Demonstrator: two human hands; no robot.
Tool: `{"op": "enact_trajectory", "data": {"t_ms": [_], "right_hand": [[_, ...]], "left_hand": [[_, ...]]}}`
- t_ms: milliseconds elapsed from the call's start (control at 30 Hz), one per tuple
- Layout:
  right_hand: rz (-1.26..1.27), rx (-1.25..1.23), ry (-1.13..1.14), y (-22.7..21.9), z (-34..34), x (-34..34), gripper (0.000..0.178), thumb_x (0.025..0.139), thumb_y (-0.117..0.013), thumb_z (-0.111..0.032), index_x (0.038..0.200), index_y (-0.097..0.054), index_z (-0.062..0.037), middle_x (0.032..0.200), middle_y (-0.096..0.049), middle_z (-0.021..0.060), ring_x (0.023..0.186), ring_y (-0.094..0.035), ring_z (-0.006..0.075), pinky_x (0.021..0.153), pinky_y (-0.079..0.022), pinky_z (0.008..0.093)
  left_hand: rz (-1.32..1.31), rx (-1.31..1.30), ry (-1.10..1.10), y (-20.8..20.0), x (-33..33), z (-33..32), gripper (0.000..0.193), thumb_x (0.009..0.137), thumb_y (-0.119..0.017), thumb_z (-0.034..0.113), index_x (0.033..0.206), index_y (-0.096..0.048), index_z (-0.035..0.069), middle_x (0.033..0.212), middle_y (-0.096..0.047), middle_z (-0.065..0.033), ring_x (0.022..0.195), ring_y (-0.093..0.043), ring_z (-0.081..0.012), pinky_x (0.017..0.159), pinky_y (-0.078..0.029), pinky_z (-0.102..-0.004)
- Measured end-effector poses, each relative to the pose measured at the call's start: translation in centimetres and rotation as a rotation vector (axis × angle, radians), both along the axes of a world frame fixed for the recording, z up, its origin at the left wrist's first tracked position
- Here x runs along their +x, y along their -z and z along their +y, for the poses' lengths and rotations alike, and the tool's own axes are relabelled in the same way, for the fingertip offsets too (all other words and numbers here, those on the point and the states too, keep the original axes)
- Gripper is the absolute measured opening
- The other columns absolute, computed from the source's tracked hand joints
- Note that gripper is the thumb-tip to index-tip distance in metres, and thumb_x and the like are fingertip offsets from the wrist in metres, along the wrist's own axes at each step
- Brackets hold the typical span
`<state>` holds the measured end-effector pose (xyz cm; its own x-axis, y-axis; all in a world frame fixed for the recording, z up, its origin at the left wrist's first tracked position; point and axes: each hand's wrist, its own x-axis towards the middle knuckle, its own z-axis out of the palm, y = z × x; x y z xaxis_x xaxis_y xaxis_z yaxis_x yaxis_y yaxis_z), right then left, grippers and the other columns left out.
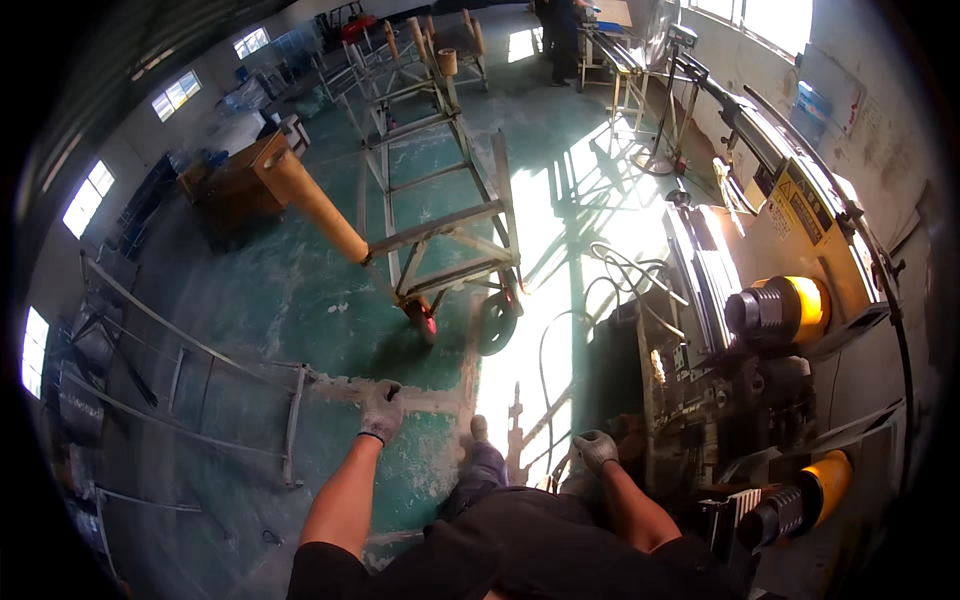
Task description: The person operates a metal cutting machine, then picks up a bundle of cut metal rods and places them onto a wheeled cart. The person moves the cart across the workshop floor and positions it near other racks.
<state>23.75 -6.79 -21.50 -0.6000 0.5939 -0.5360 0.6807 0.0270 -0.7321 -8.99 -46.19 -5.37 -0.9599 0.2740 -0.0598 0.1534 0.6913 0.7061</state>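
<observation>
My left hand (pixel 382 411), in a pale work glove, is held out over the green floor with its fingers curled in. Nothing shows in it, and it touches nothing. My right hand (pixel 597 451), gloved the same way, is low beside my right thigh. Its fingers are folded into a loose fist, with no object visible in them. Nearest to that hand is the machine (pixel 690 400) on my right. In front of me stands a metal frame cart (pixel 445 228) on wheels, with a brown roller (pixel 318 210) sticking out to its left.
A low metal rack (pixel 297 425) lies to my left. Loose cables (pixel 545 350) curl on the sunlit floor before the machine with yellow-capped motors (pixel 805 308). A brown wooden desk (pixel 240 180) stands far left. Another person (pixel 563 45) is at the back near a workbench (pixel 612 55).
</observation>
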Motion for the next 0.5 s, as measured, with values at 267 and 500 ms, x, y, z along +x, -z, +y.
{"op": "enact_trajectory", "data": {"t_ms": [267,500], "right_hand": [[0.218,0.187,0.038,-8.4,4.0,-24.2,0.042,0.096,-0.081,-0.032,0.123,-0.082,0.0007,0.107,-0.085,0.0134,0.1,-0.08,0.0234,0.094,-0.061,0.0375],[0.514,0.354,0.046,-20.7,7.6,-43.2,0.036,0.099,-0.082,-0.03,0.123,-0.081,-0.0036,0.112,-0.085,0.0149,0.104,-0.082,0.0273,0.097,-0.062,0.0387]], "left_hand": [[0.581,0.017,-0.055,-11.9,-25.9,4.4,0.023,0.105,-0.066,0.015,0.121,-0.075,0.002,0.12,-0.075,-0.0225,0.113,-0.072,-0.0452,0.094,-0.058,-0.0538],[1.106,-0.168,-0.175,-25.3,-45.1,3.2,0.031,0.107,-0.063,0.023,0.124,-0.074,0.0,0.118,-0.073,-0.027,0.116,-0.068,-0.0485,0.104,-0.055,-0.058]]}}
